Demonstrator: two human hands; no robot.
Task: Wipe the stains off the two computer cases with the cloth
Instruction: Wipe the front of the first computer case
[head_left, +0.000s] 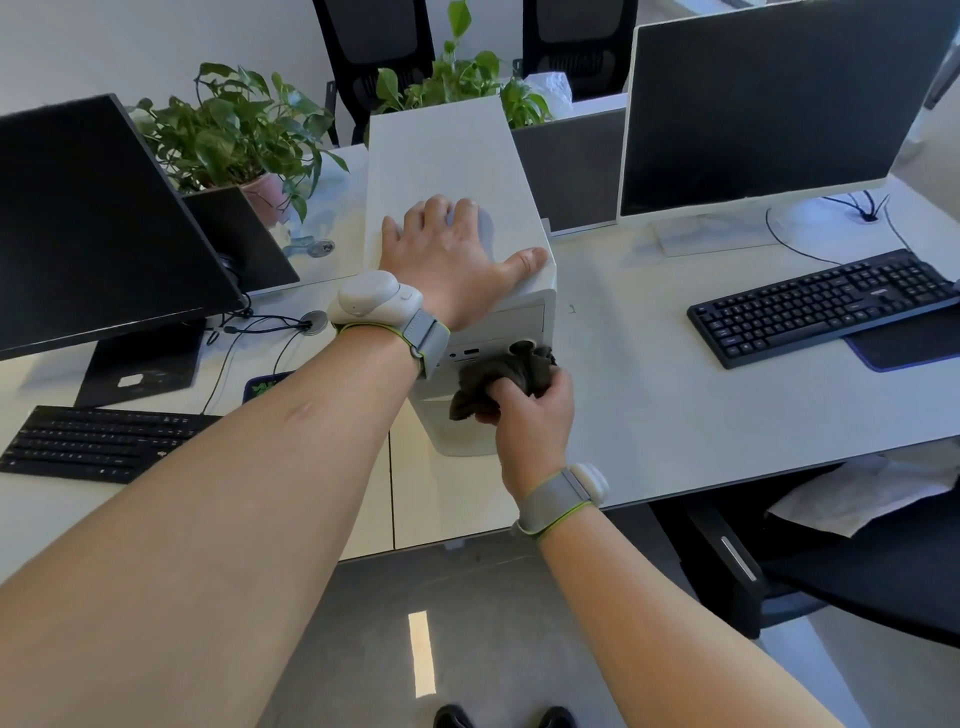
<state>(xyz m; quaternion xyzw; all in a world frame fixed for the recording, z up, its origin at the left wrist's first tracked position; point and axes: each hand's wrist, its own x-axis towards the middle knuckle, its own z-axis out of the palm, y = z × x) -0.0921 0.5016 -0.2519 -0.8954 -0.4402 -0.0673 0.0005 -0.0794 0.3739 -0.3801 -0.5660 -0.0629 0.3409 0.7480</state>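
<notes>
We see the white upright computer case (457, 171) standing on the pale desk (649, 395), between the black monitor (88, 228) at left and the white-framed monitor (769, 104) at right. Our left hand (452, 260) lies on its top; our right hand (530, 415) holds the dark crumpled cloth (498, 374) against its front. Potted green plants (244, 130) stand behind.

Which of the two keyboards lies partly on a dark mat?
The right keyboard, in front of the white-framed monitor: its right end rests on a dark mat. The left keyboard lies directly on the desk.
</notes>
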